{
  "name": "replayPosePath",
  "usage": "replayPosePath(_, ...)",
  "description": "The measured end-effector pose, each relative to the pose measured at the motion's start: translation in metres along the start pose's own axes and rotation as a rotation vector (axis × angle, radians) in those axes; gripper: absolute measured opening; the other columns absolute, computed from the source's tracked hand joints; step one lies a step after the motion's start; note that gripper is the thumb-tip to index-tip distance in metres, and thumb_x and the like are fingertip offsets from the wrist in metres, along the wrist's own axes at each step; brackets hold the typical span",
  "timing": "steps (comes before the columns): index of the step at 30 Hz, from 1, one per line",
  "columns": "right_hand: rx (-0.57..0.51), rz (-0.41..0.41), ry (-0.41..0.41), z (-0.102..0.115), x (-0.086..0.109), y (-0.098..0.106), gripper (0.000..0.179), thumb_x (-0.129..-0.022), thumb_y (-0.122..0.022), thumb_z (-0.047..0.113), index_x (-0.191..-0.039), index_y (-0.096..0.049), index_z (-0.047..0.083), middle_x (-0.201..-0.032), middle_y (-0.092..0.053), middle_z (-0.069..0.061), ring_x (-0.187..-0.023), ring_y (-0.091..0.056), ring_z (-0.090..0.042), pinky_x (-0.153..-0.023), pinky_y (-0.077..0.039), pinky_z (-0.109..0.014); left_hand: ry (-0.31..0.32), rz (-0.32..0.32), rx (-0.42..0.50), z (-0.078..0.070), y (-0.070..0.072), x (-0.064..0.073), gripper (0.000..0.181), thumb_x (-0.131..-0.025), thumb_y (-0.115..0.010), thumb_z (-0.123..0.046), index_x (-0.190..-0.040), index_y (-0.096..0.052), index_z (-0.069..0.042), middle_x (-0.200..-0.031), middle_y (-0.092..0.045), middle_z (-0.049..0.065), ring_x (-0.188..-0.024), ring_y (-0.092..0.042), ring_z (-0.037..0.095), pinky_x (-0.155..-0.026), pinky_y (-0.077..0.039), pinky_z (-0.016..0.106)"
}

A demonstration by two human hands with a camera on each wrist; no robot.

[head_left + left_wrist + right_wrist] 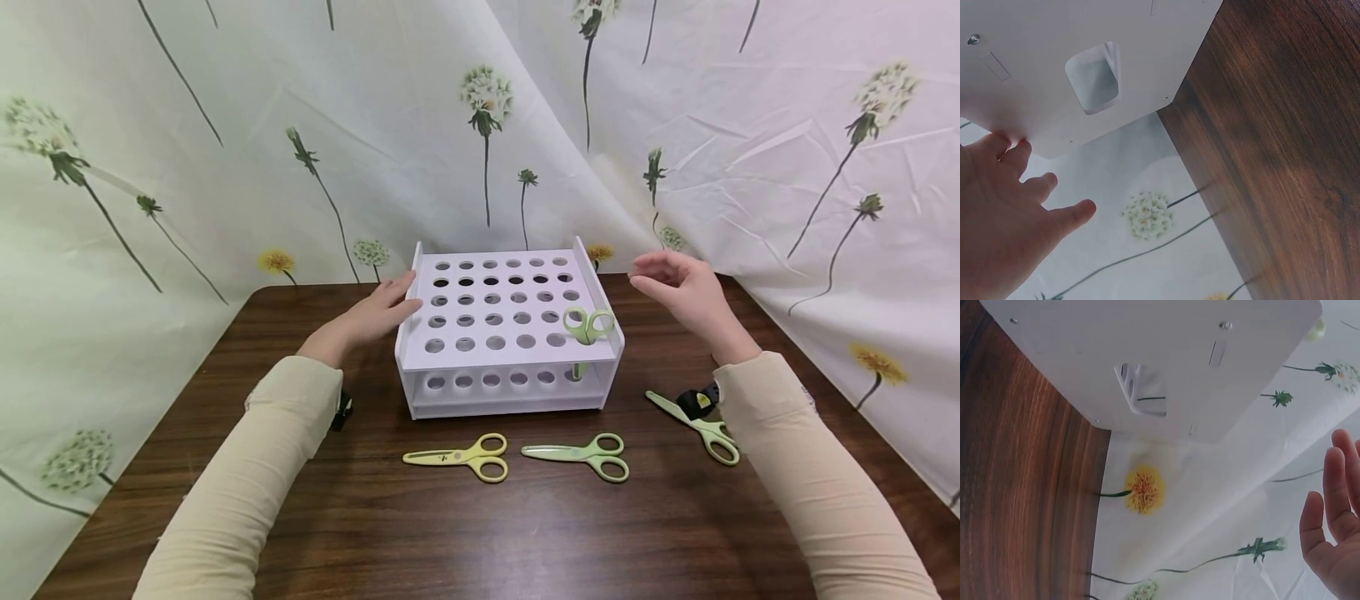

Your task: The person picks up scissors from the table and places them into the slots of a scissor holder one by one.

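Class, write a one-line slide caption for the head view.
Left hand touching a rack that holds green scissors; right hand, empty, beside it; three more scissors on the table.

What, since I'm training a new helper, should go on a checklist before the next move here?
1. Right hand free: ok, it holds nothing and is off the rack.
2. Left hand at the rack: ok, touching its left side.
3. Left hand bracing firmly: cannot tell how hard it presses.
4. Rack's front row all free: not ok, the standing green pair of scissors fills its right end.
5. Loose scissors lying apart on the table: ok for the yellow pair, middle green pair and right green pair.
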State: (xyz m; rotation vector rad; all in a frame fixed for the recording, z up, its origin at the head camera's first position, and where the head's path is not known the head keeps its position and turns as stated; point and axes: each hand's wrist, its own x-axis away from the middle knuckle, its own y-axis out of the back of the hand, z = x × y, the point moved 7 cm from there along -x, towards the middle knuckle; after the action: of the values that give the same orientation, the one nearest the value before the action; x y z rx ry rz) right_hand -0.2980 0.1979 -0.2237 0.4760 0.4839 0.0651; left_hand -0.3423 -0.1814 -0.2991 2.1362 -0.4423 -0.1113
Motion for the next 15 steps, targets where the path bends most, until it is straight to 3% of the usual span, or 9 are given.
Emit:
replayPosePath(6,0.021,-0.047,-0.034,-0.011,-0.001,0.014,0.018,-0.086,-0.065,0.007,-0.103,-0.064,0.002,-0.085,-0.065,0.013,-0.075,-0.056,-0.004,-0.063,-0.041,-0.017,-0.001,-0.001,0.001,0.001,0.000,0.000,0.068,-0.097,-0.033,-0.047,-0.150,-0.004,-0.014,-0.153,-0.002,0.006,-0.137,0.009,0.028,-0.106,-0.004,0.051)
replayPosePath(11,0.047,-0.084,-0.069,-0.037,-0.005,0.026,0.026,-0.086,-0.067,0.018,-0.107,-0.063,0.003,-0.087,-0.063,0.017,-0.079,-0.057,-0.004,-0.067,-0.042,-0.017,0.002,-0.002,0.000,0.001,0.000,0.000,0.068,-0.097,-0.032,-0.047,-0.150,-0.004,-0.014,-0.153,-0.002,0.006,-0.137,0.009,0.028,-0.106,-0.004,0.051)
replayPosePath(15,-0.007,-0.111,-0.073,-0.056,-0.006,0.036,0.019,-0.085,-0.068,0.017,-0.104,-0.065,0.013,-0.088,-0.063,0.017,-0.080,-0.057,-0.003,-0.070,-0.042,-0.016,0.002,-0.004,0.006,0.001,-0.001,-0.001,0.068,-0.097,-0.033,-0.047,-0.150,-0.005,-0.014,-0.153,-0.002,0.006,-0.137,0.008,0.027,-0.106,-0.004,0.051)
